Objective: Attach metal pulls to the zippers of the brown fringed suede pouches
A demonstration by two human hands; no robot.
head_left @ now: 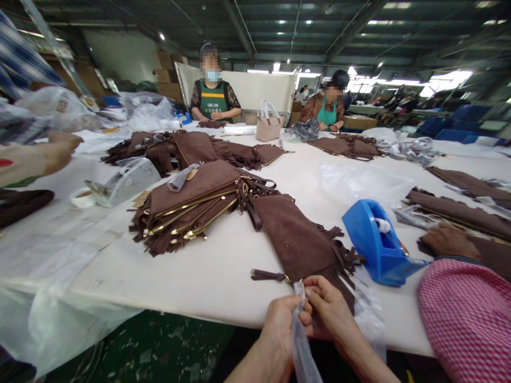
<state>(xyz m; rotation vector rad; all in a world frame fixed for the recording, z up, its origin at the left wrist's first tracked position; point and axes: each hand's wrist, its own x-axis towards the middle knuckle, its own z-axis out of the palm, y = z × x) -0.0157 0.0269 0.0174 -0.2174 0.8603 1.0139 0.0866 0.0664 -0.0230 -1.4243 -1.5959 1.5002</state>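
Observation:
At the table's front edge my left hand (280,322) is closed round a translucent plastic strip (300,335), which hangs down below it. My right hand (329,308) pinches the upper part of the same strip, close to the corner of a brown fringed pouch (293,231). What lies right between the fingertips is partly hidden. The pouch lies flat, its gold zipper edge towards me and a zipper pull (267,275) sticking out to the left. Fringe spreads beside my right hand. Behind it sits a stack of similar brown pouches (195,191) with gold zippers.
A blue tape dispenser (373,242) stands right of the pouch, a white tape dispenser (130,181) at left. A co-worker's pink checked sleeve (467,308) and hand (451,240) are close on my right. Another person's arm (43,154) reaches in from the left. Two people work across the table.

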